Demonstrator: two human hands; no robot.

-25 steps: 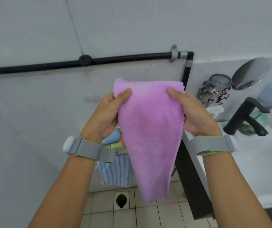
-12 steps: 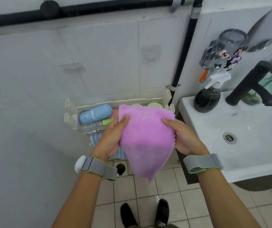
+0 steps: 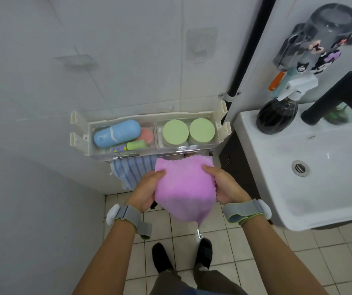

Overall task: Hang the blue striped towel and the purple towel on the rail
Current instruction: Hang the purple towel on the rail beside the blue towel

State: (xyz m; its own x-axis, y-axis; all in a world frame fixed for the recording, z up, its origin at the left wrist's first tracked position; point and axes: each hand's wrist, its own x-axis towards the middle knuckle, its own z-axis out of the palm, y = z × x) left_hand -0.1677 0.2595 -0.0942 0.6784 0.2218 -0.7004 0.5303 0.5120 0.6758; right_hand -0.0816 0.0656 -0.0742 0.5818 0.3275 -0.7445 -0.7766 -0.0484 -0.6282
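The purple towel [image 3: 184, 188] hangs folded between both hands, its top edge just below the front of the wall shelf [image 3: 81, 135]. My left hand [image 3: 147, 188] grips its left side, and my right hand [image 3: 224, 186] grips its right side. To the left of it, the blue striped towel [image 3: 131, 170] hangs under the shelf, partly behind my left hand. The rail itself is hidden beneath the shelf and towels.
The shelf holds a blue case [image 3: 117, 133], a green tube and two green-lidded jars [image 3: 188, 130]. A white sink [image 3: 311, 173] with a black tap [image 3: 337, 92] and a dark spray bottle [image 3: 277, 111] stands at the right. A black pipe [image 3: 247, 45] runs down the wall. Tiled floor and my shoes lie below.
The view has tilted down from the wall pipe to the shelf and floor. Both hands have lowered the purple towel to just under the shelf, beside the striped towel.
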